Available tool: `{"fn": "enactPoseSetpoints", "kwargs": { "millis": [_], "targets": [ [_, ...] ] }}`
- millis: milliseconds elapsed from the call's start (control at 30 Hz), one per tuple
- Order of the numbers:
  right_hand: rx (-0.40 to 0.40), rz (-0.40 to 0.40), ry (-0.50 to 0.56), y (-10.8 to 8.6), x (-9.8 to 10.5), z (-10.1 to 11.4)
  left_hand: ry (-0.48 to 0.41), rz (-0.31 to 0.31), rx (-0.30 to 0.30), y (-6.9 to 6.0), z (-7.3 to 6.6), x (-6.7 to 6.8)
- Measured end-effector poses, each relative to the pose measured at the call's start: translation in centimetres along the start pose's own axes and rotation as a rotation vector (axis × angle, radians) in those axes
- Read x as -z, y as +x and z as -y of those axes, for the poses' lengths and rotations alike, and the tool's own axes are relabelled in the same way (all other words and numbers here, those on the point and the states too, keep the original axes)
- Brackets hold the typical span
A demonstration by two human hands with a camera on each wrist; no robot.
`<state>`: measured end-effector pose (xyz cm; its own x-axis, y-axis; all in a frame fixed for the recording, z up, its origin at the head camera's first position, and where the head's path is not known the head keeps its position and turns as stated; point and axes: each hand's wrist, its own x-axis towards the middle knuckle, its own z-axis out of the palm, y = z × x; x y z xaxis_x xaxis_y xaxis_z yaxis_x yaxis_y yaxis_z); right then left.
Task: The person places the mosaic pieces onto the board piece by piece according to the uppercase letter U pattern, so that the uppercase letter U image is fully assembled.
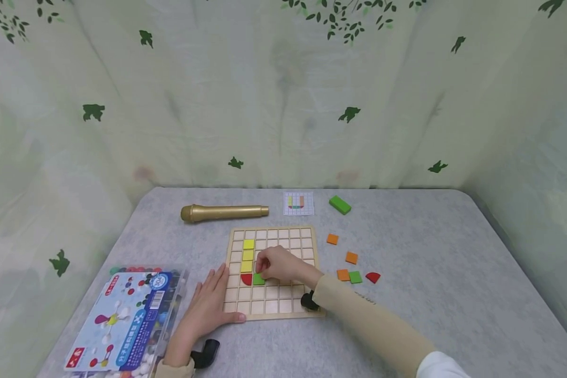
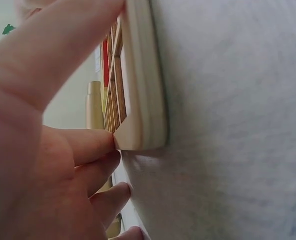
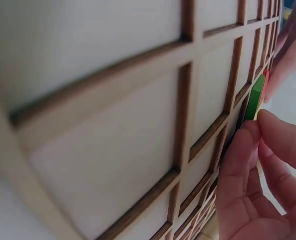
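Grid board: lies flat on the tabletop, mid-scene, its sides running near-far and left-right.
Green tile: square, so without a long axis; slightly tilted at its cell, just right of the red quarter piece.
Red quarter piece: curved edge facing near-left.
Yellow tiles: three in cells, a column running near-far beyond the red quarter piece.
Right hand: thumb and finger pinch the green tile.
Left hand: fingers spread, touching the board's left edge, thumb at its near edge.
Plastic case: left, near, its long axis running near-far; coloured balls inside, beneath a printed sheet.
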<state>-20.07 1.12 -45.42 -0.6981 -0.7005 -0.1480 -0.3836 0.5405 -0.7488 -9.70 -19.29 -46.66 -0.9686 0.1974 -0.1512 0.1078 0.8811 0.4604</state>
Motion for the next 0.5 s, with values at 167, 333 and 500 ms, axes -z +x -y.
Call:
{"fn": "enactPoseSetpoints", "kwargs": {
  "millis": [167,333,500],
  "targets": [
    [-0.002,-0.013,0.045,0.05,0.08,-0.21,-0.022,0.013,0.006,0.06,0.11,-0.11],
    [0.016,0.008,0.039,0.13,0.04,-0.15,-0.034,0.023,0.018,0.03,0.12,-0.15],
    [0.037,0.01,0.012,0.37,0.06,-0.13,-0.036,0.02,0.016,0.01,0.07,-0.13]
  ]
}}
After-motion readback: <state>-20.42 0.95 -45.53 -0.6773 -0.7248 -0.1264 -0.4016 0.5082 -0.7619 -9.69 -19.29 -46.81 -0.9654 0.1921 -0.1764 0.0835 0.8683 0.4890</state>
